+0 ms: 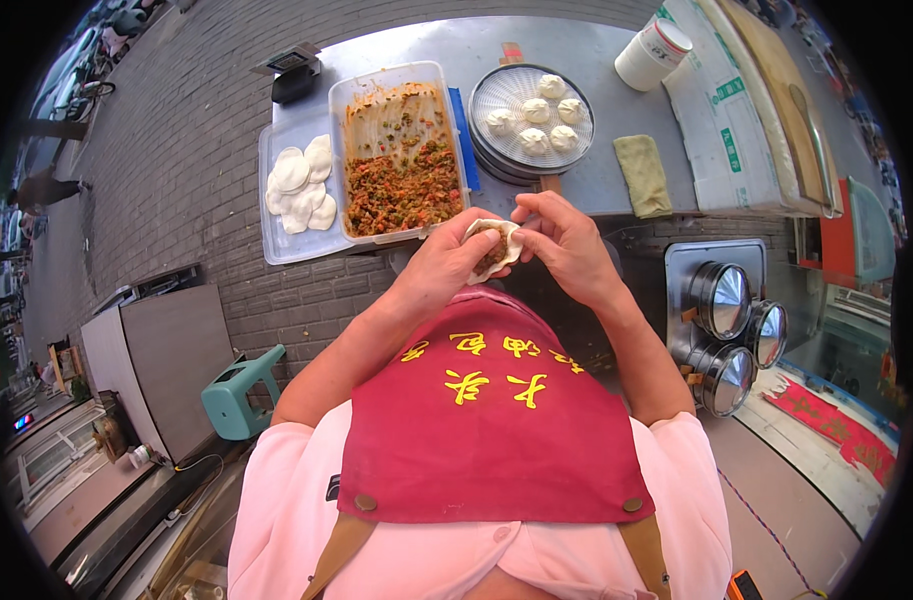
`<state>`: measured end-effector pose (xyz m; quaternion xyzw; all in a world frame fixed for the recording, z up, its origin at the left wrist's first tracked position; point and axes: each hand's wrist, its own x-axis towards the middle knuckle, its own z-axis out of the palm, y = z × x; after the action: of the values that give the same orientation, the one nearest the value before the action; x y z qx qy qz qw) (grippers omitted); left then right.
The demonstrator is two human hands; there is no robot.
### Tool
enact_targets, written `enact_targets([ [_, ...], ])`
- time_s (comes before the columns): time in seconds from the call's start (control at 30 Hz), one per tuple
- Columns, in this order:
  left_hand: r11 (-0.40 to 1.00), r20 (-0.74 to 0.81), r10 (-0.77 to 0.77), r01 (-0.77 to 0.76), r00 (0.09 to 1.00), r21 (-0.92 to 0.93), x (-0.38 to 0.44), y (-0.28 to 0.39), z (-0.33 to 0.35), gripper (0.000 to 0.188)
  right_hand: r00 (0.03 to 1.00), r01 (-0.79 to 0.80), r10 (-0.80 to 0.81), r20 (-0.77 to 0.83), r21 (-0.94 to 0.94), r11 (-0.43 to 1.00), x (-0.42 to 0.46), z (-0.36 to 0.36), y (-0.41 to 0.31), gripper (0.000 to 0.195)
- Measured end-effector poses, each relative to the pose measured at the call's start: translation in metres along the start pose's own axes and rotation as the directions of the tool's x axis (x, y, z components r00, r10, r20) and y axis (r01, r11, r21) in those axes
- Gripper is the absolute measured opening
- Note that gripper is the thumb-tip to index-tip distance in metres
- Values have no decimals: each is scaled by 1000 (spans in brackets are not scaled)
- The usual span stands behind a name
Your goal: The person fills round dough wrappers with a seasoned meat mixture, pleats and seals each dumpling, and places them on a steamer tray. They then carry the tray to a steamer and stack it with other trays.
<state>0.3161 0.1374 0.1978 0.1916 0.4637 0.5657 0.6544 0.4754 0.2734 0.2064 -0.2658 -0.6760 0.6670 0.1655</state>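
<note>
My left hand (456,251) cradles a round dough wrapper (475,274) with a mound of chopped filling (495,257) in it, the thumb lying on the filling. With thumb and fingertips, my right hand (561,236) pinches the wrapper's right edge. Just beyond my left hand stands a clear plastic tub (338,150) partly filled with reddish-brown chopped filling (404,191). Flat dough wrappers (299,187) overlap on a translucent lid (272,247) to its left. Beyond my right hand, several pleated buns (536,110) sit spaced apart on a round steamer tray (509,88).
A metal table (464,37) carries these things. Toward its right are a folded yellow-green cloth (642,176), a white cylindrical container (653,56) and a large white box (715,112). Round metal steamers (719,300) stand lower right. A green plastic stool (235,397) is at left.
</note>
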Motion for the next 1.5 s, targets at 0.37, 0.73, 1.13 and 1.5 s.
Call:
enact_targets([
  [0.37,924,30,-38,24,999,381,13,20,-2,21,918,362,-395,37,-488,795,-10,1,-19,21],
  [0.73,792,118,-74,-13,990,610,24,51,-16,23,886,372,-465,2,-604,705,-4,13,-25,26],
  [1.13,760,261,-215,-6,941,650,41,83,-26,27,916,298,-376,-141,-388,872,11,18,-19,37],
  [1.5,539,259,-226,-101,939,836,53,119,-5,31,808,385,-565,-164,-580,719,17,21,-32,33],
])
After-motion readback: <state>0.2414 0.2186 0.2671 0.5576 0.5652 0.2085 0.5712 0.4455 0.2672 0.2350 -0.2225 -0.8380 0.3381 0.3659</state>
